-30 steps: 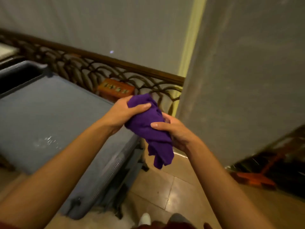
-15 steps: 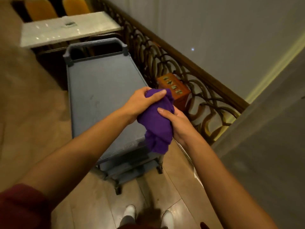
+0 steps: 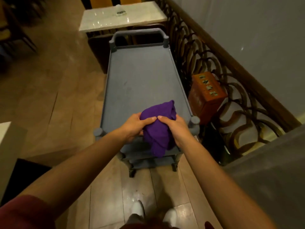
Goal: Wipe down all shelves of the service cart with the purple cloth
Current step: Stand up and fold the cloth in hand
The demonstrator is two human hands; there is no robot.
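So: both hands, left [image 3: 133, 125] and right [image 3: 175, 128], bunch the cloth [image 3: 156, 129] over cart's [image 3: 142, 80] near edge | wiping not started | next, press it onto top shelf.

views: one, head-worn, wide-angle. position: above and behind the near short end of the service cart [image 3: 140, 83]. facing: forward and steeply down, along the cart's length toward its far handle [image 3: 138, 31]. range: close; forearms enter from the bottom edge, shoes [image 3: 138, 210] at the lower margin. far field: white tabletop [image 3: 122, 15] at top, railing [image 3: 231, 63] slanting down the right. edges bowed by the lens. shared coverage: none, single view.
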